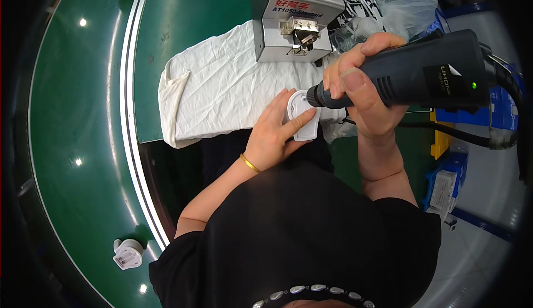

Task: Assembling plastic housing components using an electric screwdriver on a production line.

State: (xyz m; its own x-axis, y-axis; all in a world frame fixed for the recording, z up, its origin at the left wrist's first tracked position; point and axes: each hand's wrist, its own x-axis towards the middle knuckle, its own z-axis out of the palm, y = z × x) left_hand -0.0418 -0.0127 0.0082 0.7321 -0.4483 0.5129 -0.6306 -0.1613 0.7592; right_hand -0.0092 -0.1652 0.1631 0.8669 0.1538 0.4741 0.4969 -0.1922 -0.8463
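My left hand [276,130] is closed around a white plastic housing [304,134], its thumb lying across the round face. My right hand [366,86] grips a black electric screwdriver [411,72], which is tilted sideways with its nose pointing left. The screwdriver's ribbed nose meets the upper part of the housing; the bit's tip is hidden or too small to make out. Both hands are over the near right part of a white cloth [216,80] spread on the green bench.
A grey screw feeder [297,25] stands just beyond the cloth. Right of it are several black and white parts [358,0] and a clear plastic bag [408,3]. A black cable [449,133] hangs at the right, near blue bins [499,108]. Another white unit [128,254] rests on the left green surface.
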